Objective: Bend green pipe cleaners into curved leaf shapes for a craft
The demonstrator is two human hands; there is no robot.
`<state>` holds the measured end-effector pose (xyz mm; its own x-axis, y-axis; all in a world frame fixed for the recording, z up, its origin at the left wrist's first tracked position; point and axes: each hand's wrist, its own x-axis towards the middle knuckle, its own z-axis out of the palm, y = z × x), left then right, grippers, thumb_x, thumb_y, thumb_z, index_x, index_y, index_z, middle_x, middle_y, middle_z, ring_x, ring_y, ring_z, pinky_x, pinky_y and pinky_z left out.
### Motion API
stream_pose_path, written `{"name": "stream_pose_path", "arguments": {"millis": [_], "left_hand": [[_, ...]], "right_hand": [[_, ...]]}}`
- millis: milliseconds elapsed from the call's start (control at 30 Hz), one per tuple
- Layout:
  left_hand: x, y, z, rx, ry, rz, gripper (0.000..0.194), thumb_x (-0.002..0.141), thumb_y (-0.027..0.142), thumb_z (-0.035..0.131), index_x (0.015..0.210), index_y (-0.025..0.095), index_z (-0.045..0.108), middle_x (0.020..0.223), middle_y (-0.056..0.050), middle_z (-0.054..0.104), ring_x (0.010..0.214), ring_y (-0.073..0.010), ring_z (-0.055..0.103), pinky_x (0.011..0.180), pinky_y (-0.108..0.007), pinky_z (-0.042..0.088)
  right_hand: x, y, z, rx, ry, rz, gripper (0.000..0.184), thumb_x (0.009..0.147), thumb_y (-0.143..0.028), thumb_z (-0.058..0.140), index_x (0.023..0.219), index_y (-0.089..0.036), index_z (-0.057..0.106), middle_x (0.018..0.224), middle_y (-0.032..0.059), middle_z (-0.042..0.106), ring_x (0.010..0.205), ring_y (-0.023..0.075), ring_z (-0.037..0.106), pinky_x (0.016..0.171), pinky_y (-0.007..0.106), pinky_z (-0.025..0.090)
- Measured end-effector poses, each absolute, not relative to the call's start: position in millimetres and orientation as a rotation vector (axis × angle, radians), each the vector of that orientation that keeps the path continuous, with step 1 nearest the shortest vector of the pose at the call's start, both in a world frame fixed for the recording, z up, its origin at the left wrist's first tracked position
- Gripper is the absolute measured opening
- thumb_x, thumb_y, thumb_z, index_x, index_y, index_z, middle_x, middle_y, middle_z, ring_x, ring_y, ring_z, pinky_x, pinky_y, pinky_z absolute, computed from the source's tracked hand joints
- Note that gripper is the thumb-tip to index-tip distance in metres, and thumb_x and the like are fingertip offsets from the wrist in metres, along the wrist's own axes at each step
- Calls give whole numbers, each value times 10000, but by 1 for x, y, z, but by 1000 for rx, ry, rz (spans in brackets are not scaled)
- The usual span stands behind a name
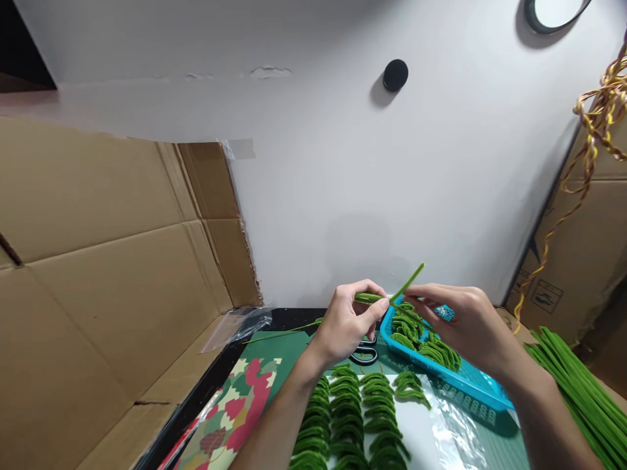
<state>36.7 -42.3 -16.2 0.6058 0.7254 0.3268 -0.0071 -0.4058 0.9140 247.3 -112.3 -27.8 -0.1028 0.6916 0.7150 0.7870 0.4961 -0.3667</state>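
Note:
My left hand (350,320) pinches a green chenille stem (409,281) between thumb and fingers, above the table. One end of the stem sticks up to the right, and a looped part lies across my left fingers. My right hand (460,316) is closed at the stem's right side, its fingertips close to my left thumb; part of its grip is hidden. Below my hands, curved green leaf-shaped pieces (347,418) lie in rows on a white sheet (416,444). Behind my right hand stands a blue plastic basket (441,372) with more bent green pieces (438,350) in it.
Scissors (365,356) lie behind my left hand on the green mat (281,352). A bundle of long green stems (568,385) is at the far right. Left are a patterned sheet (245,405) and cardboard (108,287). Twisted yellow-brown cords (595,117) hang at the right.

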Motion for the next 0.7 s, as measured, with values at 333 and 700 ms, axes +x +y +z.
{"name": "stream_pose_path", "arguments": {"millis": [333,700], "left_hand": [[39,-43,-17,1829,566,880,285,942,453,706,942,174,652,627,34,534,501,-89,499,488,-201,445],[45,-43,-26,1877,626,900,285,951,463,677,958,178,658,644,44,511,494,-90,461,461,-201,390]], "right_hand": [[244,-114,-27,-1292,-1915,-98,179,926,-218,673,1041,-301,783,892,-31,821,701,160,760,643,267,536],[227,-115,-22,-1630,-1896,-278,170,883,-222,685,978,-324,783,781,-44,806,682,211,772,579,275,398]]}}
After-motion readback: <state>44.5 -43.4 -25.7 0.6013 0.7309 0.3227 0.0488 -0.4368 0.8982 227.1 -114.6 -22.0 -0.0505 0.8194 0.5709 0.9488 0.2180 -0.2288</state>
